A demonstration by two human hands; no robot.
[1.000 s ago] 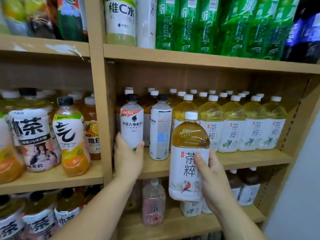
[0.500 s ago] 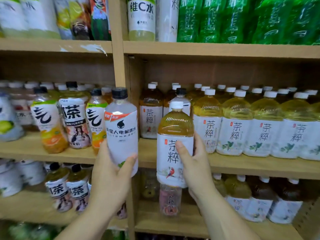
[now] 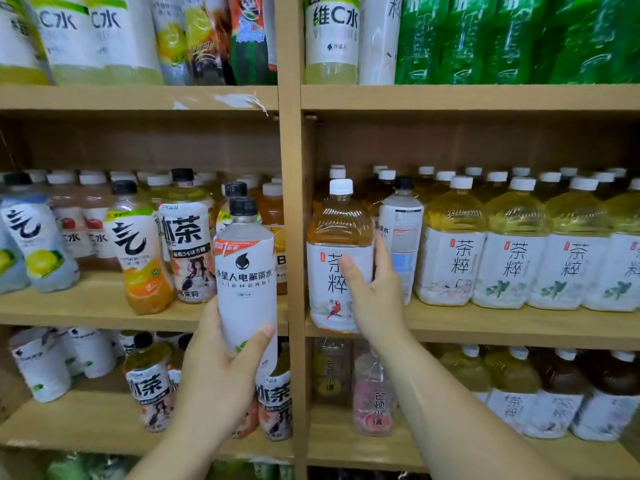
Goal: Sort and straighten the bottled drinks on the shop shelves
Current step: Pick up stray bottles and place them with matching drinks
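Change: a second ago the tea bottle hung in front of the shelf edge, held by the right hand. Now it appears to rest at the left end of the right bay's middle shelf, just beside the upright post.
Right hand: fingers wrapped round the tea bottle's label, thumb across the front.
Left hand: the left hand is curled round the lower part of the white water bottle, which has been carried out of the right bay and is held up in front of the left bay.
Stray: a black-capped water bottle stands between the tea bottle and the pale tea row.
Meaning: the tea looks nearly placed with its kind. The water in hand has no place yet, and the stray likely needs moving too.
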